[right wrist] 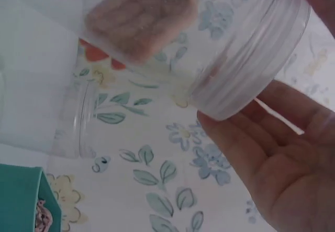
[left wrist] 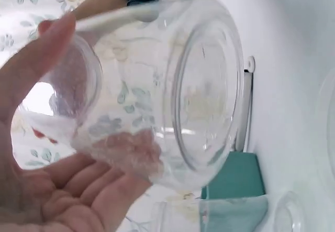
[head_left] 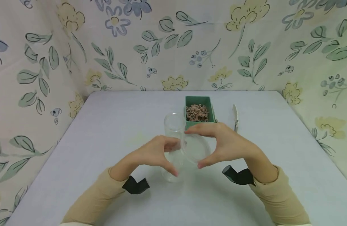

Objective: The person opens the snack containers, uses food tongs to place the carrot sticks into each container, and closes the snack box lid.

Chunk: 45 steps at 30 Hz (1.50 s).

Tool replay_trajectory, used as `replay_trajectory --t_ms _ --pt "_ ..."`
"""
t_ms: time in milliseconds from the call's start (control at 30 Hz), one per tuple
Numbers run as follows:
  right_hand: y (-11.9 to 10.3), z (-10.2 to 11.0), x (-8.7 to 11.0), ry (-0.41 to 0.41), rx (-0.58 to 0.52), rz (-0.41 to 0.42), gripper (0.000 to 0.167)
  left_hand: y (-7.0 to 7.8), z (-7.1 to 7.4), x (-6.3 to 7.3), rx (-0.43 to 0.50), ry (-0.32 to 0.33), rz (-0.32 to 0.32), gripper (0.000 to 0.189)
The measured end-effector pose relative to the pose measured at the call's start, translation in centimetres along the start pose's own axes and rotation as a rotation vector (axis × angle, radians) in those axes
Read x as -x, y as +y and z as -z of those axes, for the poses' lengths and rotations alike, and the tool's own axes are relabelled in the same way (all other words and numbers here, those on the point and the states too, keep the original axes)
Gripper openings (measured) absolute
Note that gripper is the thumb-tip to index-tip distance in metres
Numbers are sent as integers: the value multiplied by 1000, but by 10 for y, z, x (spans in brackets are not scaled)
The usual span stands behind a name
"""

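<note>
Both hands hold a clear, wide plastic jar tipped on its side above the table. My left hand grips the jar's body, thumb on the near side and fingers round the far side. At the right end, my right hand holds the frosted round lid by its edge, between the thumb and the fingers. The lid sits on the jar's mouth. Through the clear wall, the left hand's fingers show. Nothing is visible inside the jar.
Just behind the hands stands a second clear jar. Beside it, a green box holds brown shreds. A slim pale tool lies to the right of the box. Floral cloth hangs behind the white table.
</note>
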State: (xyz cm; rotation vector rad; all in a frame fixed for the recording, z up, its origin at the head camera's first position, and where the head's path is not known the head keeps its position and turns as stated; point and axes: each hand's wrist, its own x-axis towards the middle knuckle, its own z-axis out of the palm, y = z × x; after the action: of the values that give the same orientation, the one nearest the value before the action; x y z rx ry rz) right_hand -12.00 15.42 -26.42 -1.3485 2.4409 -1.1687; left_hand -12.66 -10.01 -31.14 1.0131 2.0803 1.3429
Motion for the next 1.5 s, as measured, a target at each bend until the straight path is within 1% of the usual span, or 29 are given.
replay_trajectory --t_ms 33,100,133,200,233,300,367,400,433,467,500,533,567,633,700,733,800,833,933,1000,1033,1133,1233,1300,1433,1500 --pt "0 1 1 -30 7 25 75 -3 1 -3 80 -79 -3 73" --pt "1 1 3 -81 16 83 75 -9 2 -8 202 -216 7 75" --pt "1 1 3 -101 12 115 75 -12 1 -10 253 -277 7 76" --pt "3 1 5 -134 3 177 74 -18 0 -15 324 -375 4 79" --pt "4 1 5 -151 -7 208 74 -20 -1 -17 338 -410 6 80" --pt "7 2 4 -194 -66 283 73 -22 -2 -21 337 -481 -4 78" --pt "10 4 4 -233 -139 360 75 -27 -4 -24 330 -557 -40 74" --pt "11 6 3 -245 -174 399 76 -28 -4 -26 317 -579 -57 74" --pt "13 8 3 -254 -218 432 76 -30 -6 -27 302 -584 -78 73" --pt "14 10 4 -251 -260 463 76 -31 -8 -29 302 -572 -94 73" --pt "15 12 5 -236 -288 491 75 -33 -10 -31 303 -541 -99 75" --pt "15 15 7 -213 -311 496 75 -33 -13 -33 308 -484 -98 76" --pt "15 17 9 -188 -330 496 73 -33 -15 -36 299 -407 -88 76" --pt "17 22 14 -150 -355 488 72 -33 -21 -43 291 -228 -44 80" --pt "19 25 19 -134 -340 477 71 -34 -27 -52 270 -68 8 81" --pt "20 24 22 -135 -326 462 71 -34 -30 -57 262 -4 24 81" --pt "22 22 27 -163 -297 413 71 -37 -34 -68 236 99 40 80" --pt "23 20 30 -185 -285 370 71 -38 -37 -74 212 144 51 78" --pt "26 10 35 -259 -220 232 70 -43 -40 -89 178 248 74 77" --pt "29 1 37 -310 -166 126 69 -46 -41 -98 150 303 104 77" --pt "31 -4 37 -329 -126 82 69 -47 -42 -101 154 323 124 78" --pt "34 -18 35 -361 30 -31 70 -51 -43 -108 126 361 176 81" --pt "38 -30 34 -359 168 -138 71 -51 -45 -110 84 372 228 83" --pt "41 -39 34 -354 234 -210 73 -52 -46 -111 58 372 244 84" --pt "47 -55 31 -359 312 -344 77 -55 -50 -112 18 383 257 86" --pt "50 -63 29 -361 345 -375 78 -57 -53 -113 10 396 272 86"
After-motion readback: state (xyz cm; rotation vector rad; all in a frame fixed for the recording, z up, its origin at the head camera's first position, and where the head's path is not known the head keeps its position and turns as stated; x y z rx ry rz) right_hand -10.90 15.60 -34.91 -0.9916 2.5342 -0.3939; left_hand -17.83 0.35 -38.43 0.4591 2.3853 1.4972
